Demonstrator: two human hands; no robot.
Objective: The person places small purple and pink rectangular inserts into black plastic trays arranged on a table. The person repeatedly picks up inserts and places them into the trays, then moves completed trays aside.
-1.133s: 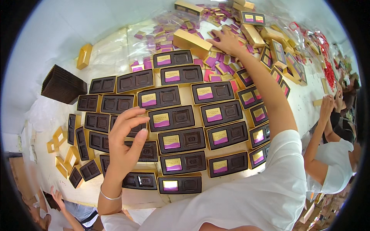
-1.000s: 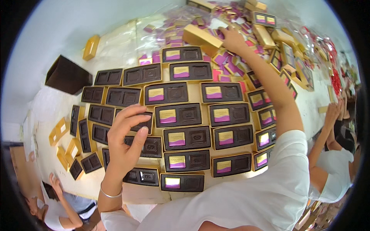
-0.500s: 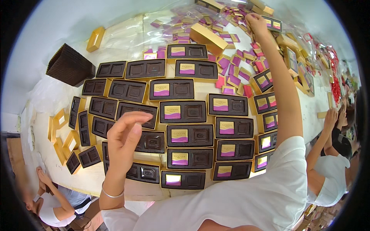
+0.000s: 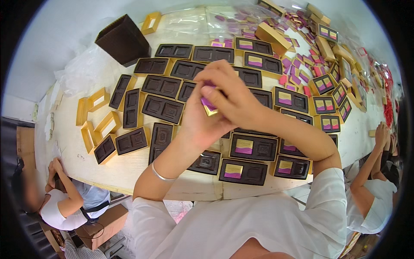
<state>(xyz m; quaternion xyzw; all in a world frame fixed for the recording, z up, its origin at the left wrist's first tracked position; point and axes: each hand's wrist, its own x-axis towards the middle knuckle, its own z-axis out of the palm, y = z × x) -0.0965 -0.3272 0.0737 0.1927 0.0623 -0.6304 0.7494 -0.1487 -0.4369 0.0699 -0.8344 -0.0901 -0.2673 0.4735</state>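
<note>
In front of me my hands meet above rows of gold boxes with dark two-pocket trays. Small purple-and-gold wrapped chocolates (image 4: 208, 106) sit between them; their number is hidden. My left hand (image 4: 195, 129), a bangle on its wrist, is curled around them from below. My right hand (image 4: 236, 96) closes over them from above, thumb pressed on the wrappers. Under and near my arms, a box with one chocolate (image 4: 244, 146) has its other pocket bare. To the left, a box with a bare tray (image 4: 162, 108) stands among several like it.
Loose wrapped chocolates (image 4: 297, 71) are heaped at the far right, beside a closed gold box (image 4: 273, 38). Filled boxes (image 4: 324, 105) stand on the right. A dark stack of trays (image 4: 123, 41) and gold frames (image 4: 98, 99) are at left. Other people sit at both sides.
My right hand has come back from the far-right chocolate heap to my left hand. My left hand, open before, is now closed around chocolates. The view has shifted.
</note>
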